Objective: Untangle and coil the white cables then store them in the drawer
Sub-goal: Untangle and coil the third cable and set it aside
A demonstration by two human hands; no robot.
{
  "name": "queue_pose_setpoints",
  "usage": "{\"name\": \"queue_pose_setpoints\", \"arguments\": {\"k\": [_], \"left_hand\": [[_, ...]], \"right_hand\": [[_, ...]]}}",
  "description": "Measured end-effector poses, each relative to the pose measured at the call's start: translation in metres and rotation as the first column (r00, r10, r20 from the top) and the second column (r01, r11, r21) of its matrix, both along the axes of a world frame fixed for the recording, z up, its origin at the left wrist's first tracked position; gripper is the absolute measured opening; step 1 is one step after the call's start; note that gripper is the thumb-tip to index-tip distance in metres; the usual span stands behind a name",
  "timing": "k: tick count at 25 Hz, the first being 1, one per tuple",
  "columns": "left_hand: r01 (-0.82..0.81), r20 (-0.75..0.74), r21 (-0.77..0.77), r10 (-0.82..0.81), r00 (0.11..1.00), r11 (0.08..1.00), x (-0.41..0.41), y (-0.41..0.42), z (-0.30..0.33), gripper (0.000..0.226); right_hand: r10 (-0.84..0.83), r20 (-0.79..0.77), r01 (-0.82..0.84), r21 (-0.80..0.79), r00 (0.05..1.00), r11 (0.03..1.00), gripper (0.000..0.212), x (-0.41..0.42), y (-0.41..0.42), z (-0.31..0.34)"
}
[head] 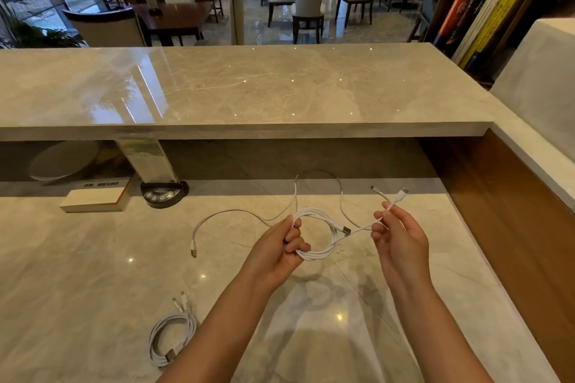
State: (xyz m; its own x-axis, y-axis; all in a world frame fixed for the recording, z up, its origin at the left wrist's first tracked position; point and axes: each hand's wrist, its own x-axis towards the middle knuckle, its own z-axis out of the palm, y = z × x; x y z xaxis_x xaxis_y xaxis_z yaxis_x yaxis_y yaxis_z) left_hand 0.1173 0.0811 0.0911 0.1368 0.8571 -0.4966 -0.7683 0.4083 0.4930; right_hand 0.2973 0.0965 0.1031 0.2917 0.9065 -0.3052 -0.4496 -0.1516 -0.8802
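White charging cable [317, 236], partly wound into a round coil, held above the pale marble lower counter [93, 274]. Left hand [286, 242] curled tight around the coil's left side, fingers wrapped through the loops, thumb on top. Right hand [395, 233] pinching the loose strand near its end between thumb and fingertips, white plug sticking up and away toward the far right. Strand stretched roughly level between the two hands, running left to right; metal USB plug [345, 230] of the coil pointing right, just beside that strand. Second loose white cable [236, 214] lying on the counter, trailing left from behind the left hand to a plug near the middle, arching back toward the far wall on the other side. Finished white coil [171, 336] resting flat near the front left, two plugs pointing away, well apart from both hands. Raised marble ledge [249, 130] overhanging the back, brown wooden side panel [497, 211] closing the right. Black button device [164, 194] and cream box [96, 199] at the back left. Bare counter around and below the hands.
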Motion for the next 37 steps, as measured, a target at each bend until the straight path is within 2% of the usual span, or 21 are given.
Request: {"name": "queue_pose_setpoints", "arguments": {"k": [2,4,6,8,10,12,13,14,16,17,18,19,20,23,24,26,27,29,32,34,37], "left_hand": [[0.088,-0.206,0.087,-0.068,0.976,0.992,-0.003,0.001,0.008,0.030],[0.097,-0.307,0.154,-0.045,0.951,0.983,-0.005,0.005,0.017,0.030],[0.009,-0.240,0.180,0.035,0.970,0.984,-0.007,0.010,0.019,0.031],[-0.051,-0.138,0.178,0.076,0.987,0.983,-0.010,0.011,0.020,0.031],[0.019,-0.135,0.172,0.005,0.991,0.985,-0.014,0.009,0.019,0.031],[0.181,-0.248,0.172,-0.135,0.959,0.968,-0.016,0.005,0.019,0.030],[0.252,-0.315,0.168,-0.190,0.930,0.953,-0.016,0.004,0.020,0.031],[0.303,-0.372,0.160,-0.227,0.900,0.940,-0.016,0.004,0.020,0.031],[0.360,-0.455,0.141,-0.263,0.851,0.922,-0.015,0.005,0.021,0.031],[0.373,-0.480,0.133,-0.270,0.835,0.918,-0.016,0.005,0.022,0.031],[0.379,-0.491,0.124,-0.275,0.827,0.917,-0.016,0.005,0.022,0.031],[0.381,-0.494,0.114,-0.280,0.823,0.917,-0.017,0.005,0.021,0.031],[0.379,-0.491,0.102,-0.285,0.823,0.920,-0.018,0.005,0.021,0.032],[0.352,-0.465,0.065,-0.283,0.838,0.934,-0.017,0.004,0.019,0.032],[0.343,-0.465,0.053,-0.280,0.840,0.938,-0.017,0.004,0.019,0.032],[0.332,-0.475,0.026,-0.280,0.834,0.943,-0.016,0.005,0.020,0.030],[0.329,-0.468,0.017,-0.283,0.837,0.944,-0.016,0.005,0.020,0.028],[0.317,-0.404,0.015,-0.284,0.870,0.948,-0.015,0.006,0.022,0.023],[0.296,-0.369,0.038,-0.262,0.892,0.954,-0.014,0.007,0.024,0.023],[0.281,-0.399,0.062,-0.234,0.887,0.958,-0.014,0.007,0.026,0.027],[0.324,-0.568,0.085,-0.221,0.793,0.942,-0.009,0.003,0.031,0.028]], "right_hand": [[0.236,0.205,-0.218,-0.109,0.950,0.970,0.024,0.007,0.013,0.004],[0.407,0.414,-0.350,-0.210,0.814,0.913,0.027,0.011,0.025,0.012],[0.497,0.467,-0.417,-0.271,0.731,0.868,0.028,0.011,0.030,0.015],[0.554,0.451,-0.466,-0.299,0.700,0.833,0.029,0.010,0.027,0.015],[0.533,0.483,-0.450,-0.287,0.695,0.846,0.029,0.007,0.028,0.013],[0.505,0.602,-0.422,-0.288,0.618,0.860,0.029,0.002,0.036,0.014],[0.521,0.684,-0.442,-0.311,0.511,0.842,0.029,-0.002,0.040,0.016],[0.552,0.759,-0.495,-0.353,0.345,0.794,0.029,-0.005,0.043,0.019],[0.572,0.819,-0.624,-0.475,-0.054,0.621,0.028,-0.012,0.046,0.028],[0.552,0.812,-0.667,-0.520,-0.191,0.534,0.028,-0.016,0.046,0.032],[0.533,0.807,-0.707,-0.531,-0.254,0.467,0.028,-0.017,0.045,0.035],[0.526,0.813,-0.749,-0.507,-0.250,0.427,0.029,-0.018,0.044,0.038],[0.537,0.821,-0.790,-0.455,-0.194,0.411,0.031,-0.019,0.043,0.040],[0.629,0.777,-0.878,-0.276,0.037,0.392,0.041,-0.020,0.037,0.041],[0.633,0.772,-0.885,-0.260,0.050,0.386,0.052,-0.022,0.033,0.039],[0.504,0.862,-0.869,-0.282,-0.043,0.407,0.059,-0.027,0.024,0.033],[0.382,0.920,-0.856,-0.265,-0.086,0.445,0.050,-0.030,0.021,0.029],[0.154,0.985,-0.854,-0.143,-0.075,0.501,0.026,-0.033,0.018,0.023],[-0.045,0.998,-0.896,-0.015,-0.039,0.444,0.016,-0.031,0.019,0.018],[-0.036,0.999,-0.887,0.045,0.032,0.461,0.016,-0.031,0.018,0.016],[0.147,0.957,-0.799,0.119,0.251,0.590,0.007,-0.035,0.023,0.027]]}}
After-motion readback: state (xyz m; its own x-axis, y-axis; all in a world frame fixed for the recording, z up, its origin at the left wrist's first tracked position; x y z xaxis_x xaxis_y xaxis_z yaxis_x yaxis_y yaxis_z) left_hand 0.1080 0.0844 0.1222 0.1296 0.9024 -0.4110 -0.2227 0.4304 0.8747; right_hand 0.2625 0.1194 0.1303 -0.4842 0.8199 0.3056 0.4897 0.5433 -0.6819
